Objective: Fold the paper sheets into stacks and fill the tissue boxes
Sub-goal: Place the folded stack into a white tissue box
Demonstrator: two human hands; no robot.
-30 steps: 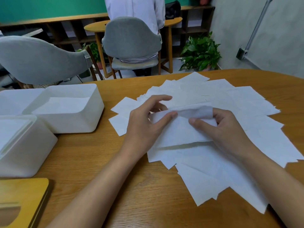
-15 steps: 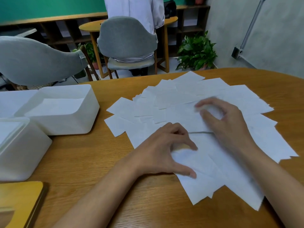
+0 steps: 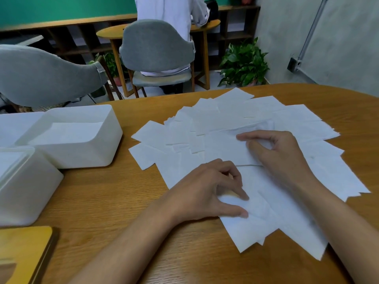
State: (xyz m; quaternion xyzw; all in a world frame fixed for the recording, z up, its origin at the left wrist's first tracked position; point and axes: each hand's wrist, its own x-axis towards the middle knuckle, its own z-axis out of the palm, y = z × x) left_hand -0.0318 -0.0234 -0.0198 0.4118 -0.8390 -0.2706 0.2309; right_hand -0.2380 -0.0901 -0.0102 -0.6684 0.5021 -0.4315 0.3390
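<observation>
Several white paper sheets (image 3: 235, 119) lie fanned out and overlapping on the wooden table (image 3: 114, 201). My left hand (image 3: 211, 191) rests on the near part of the pile. Its thumb and forefinger pinch the left edge of a near sheet (image 3: 256, 220). My right hand (image 3: 283, 156) sits farther back on the pile, thumb and forefinger close together on a folded sheet (image 3: 225, 148) whose far edge is ruffled. An open white tissue box (image 3: 114, 130) on the left holds a flat stack of paper. A second white box (image 3: 30, 187) stands nearer me.
A third white container (image 3: 16, 124) shows at the far left edge. A yellow wooden lid (image 3: 24, 251) lies at the near left corner. Beyond the table are grey chairs (image 3: 158, 46), a person in white, a round table and a potted plant (image 3: 244, 64).
The sheet both hands held up a second ago now lies flat. My left hand moved toward me onto a near sheet. My right hand has drawn its fingers together on the folded sheet.
</observation>
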